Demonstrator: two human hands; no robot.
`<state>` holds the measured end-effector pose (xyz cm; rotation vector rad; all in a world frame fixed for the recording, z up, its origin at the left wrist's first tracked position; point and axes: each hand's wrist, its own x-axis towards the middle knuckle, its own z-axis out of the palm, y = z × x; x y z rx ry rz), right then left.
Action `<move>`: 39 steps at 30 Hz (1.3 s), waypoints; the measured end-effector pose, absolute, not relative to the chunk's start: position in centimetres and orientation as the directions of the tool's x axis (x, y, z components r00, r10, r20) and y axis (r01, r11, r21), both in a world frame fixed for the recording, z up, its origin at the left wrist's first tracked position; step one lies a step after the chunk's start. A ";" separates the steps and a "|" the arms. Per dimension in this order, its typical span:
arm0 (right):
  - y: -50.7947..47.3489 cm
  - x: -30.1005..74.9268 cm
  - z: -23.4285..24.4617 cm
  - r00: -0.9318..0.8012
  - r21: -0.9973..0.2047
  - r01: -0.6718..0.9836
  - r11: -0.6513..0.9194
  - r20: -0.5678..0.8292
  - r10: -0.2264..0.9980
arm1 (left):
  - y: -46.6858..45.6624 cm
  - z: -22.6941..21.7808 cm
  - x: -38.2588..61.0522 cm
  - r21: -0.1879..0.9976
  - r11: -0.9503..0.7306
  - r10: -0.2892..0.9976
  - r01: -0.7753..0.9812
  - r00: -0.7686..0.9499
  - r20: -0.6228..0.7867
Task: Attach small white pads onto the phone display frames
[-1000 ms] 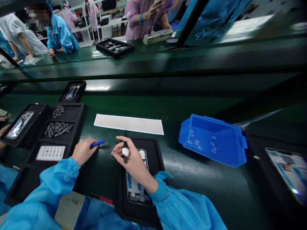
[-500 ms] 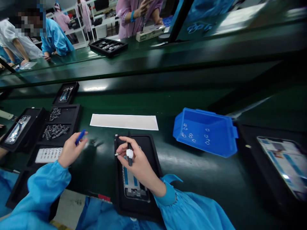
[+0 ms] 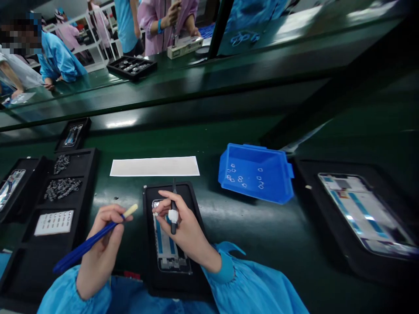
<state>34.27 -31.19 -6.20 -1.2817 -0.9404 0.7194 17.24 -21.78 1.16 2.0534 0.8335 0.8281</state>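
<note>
My left hand (image 3: 101,244) grips a blue stick tool (image 3: 85,245) with a pale tip, which points up and right toward the phone frame. My right hand (image 3: 181,226) holds a thin black pen-like tool (image 3: 173,205) with a white collar, and pinches a tiny part at its fingertips over the top left corner of the phone frame (image 3: 168,244). The phone frame lies in a black tray (image 3: 190,192) right in front of me. Both arms wear blue sleeves.
A compartment tray (image 3: 85,174) of small metal parts sits at left; a white strip (image 3: 154,166) lies behind the phone tray. A tilted blue bin (image 3: 275,183) holds several small parts. Another phone frame in a tray (image 3: 363,209) is at right. Other people work beyond the conveyor.
My left hand turned the blue tool over and came back toward me, pale tip now up. My right hand stayed over the phone frame's top. The view shifted right.
</note>
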 end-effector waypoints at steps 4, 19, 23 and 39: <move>-31.1 34.3 -6.5 0.479 -0.979 0.106 0.175 0.204 0.854 | -21.9 -0.5 18.9 0.778 -0.589 0.705 0.218 0.609 0.363; -30.9 34.0 -6.5 0.523 -0.975 0.046 0.217 0.209 0.826 | -21.6 -2.0 19.6 0.798 -0.567 0.705 0.205 0.622 0.341; -31.1 34.0 -6.2 0.537 -0.976 0.046 0.213 0.204 0.819 | -21.1 -2.1 19.9 0.891 -0.379 0.844 0.249 0.489 0.222; -30.8 33.9 -6.1 0.601 -0.980 -0.016 0.196 0.148 0.786 | -20.1 -3.7 20.8 0.982 -0.059 0.930 0.178 0.367 -0.011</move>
